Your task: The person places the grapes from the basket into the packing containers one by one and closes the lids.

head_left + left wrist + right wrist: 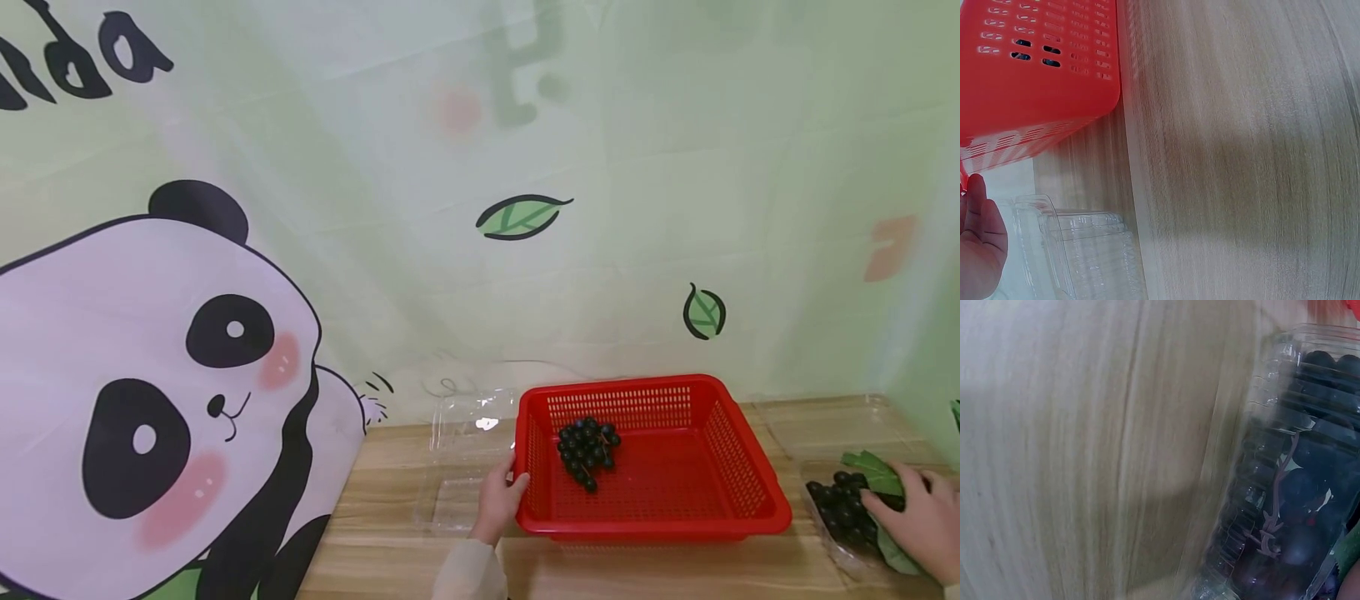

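Note:
My left hand (498, 502) holds the left rim of a red plastic basket (667, 527), thumb over the edge. The left wrist view shows the fingers (979, 219) at that rim. Inside the basket, toward its left side, lies a bunch of dark grapes (587, 450). Far right, my right hand (918, 521) grips at more dark grapes (842, 507) in a clear plastic box (1254, 487), its thumb against them. Green leaves (873, 472) show around this hand. Its fingertips are partly hidden among leaves and grapes. A stem shows through the box wall in the right wrist view.
Left of the basket stands a clear plastic container (457, 467), behind my left hand. A clear lid (840, 421) lies at the back right. The wooden table (637, 575) meets a cloth backdrop (420, 250) printed with a panda.

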The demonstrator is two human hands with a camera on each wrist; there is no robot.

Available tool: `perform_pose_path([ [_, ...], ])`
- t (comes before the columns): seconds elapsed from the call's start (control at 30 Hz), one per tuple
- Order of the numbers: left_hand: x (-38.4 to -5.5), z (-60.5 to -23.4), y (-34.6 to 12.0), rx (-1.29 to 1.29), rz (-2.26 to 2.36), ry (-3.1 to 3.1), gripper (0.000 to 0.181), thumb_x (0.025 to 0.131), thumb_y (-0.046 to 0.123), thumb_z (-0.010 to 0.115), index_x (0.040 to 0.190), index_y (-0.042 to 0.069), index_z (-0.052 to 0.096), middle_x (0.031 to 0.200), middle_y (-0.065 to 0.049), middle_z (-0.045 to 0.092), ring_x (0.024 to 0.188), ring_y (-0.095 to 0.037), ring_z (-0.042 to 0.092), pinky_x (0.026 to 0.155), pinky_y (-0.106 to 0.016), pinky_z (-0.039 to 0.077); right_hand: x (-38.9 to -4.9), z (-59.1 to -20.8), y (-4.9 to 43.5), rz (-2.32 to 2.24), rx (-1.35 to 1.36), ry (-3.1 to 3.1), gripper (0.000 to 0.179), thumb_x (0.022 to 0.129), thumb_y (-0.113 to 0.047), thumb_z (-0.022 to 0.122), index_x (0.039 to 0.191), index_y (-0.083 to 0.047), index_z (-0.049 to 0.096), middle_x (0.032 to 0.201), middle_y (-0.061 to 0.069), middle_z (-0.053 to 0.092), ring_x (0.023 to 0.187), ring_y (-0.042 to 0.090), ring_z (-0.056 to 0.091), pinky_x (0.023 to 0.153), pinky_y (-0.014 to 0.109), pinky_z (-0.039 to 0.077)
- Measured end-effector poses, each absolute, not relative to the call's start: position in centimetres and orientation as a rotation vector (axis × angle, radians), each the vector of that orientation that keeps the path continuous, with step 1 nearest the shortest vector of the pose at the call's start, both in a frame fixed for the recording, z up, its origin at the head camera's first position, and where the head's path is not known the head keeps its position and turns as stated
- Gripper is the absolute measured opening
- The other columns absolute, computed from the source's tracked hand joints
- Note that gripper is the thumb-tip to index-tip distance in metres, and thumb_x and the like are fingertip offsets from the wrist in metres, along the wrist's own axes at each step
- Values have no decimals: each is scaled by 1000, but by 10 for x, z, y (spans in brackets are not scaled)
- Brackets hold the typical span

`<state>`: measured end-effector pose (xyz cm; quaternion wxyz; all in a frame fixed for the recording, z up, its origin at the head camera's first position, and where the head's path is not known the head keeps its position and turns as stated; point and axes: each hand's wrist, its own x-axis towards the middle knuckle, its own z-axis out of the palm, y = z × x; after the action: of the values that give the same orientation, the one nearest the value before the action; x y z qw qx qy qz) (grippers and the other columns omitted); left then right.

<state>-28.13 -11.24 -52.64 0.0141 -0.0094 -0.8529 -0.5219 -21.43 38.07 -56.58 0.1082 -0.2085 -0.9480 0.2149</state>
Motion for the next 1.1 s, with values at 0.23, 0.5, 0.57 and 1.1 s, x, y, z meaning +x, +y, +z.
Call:
perform_pose_path([
  [0.23,-281,-527,-112,-35,-1639,-2643,47,86,9,55,131,4,42,102,-14,60,73,-14,59,61,-30,54,-210,-566,376,554,-536,-2812,97,77,-72,30,134,5,17,125,45,12,113,59,14,92,65,15],
  [0.5,-282,-527,-113,-52,-1641,-2633,47,86,8,54,131,2,41,103,-16,59,72,-14,59,60,-30,54,-206,-564,371,400,-514,-2856,96,75,-73,37,130,6,25,126,44,13,113,58,17,94,64,17],
  [0.57,-282,-528,-113,-50,-1646,-2633,47,86,8,54,131,3,41,103,-15,59,72,-15,59,60,-30,54,-206,-564,370,379,-526,-2861,98,74,-74,37,127,7,28,127,43,13,113,57,18,94,63,18],
  [1.1,-282,-530,-113,-61,-1620,-2608,47,85,8,56,129,1,43,101,-16,60,74,-17,60,60,-31,54,-203,-575,373,521,-501,-2744,60,95,-43,17,122,9,32,134,39,9,122,53,10,98,61,11],
])
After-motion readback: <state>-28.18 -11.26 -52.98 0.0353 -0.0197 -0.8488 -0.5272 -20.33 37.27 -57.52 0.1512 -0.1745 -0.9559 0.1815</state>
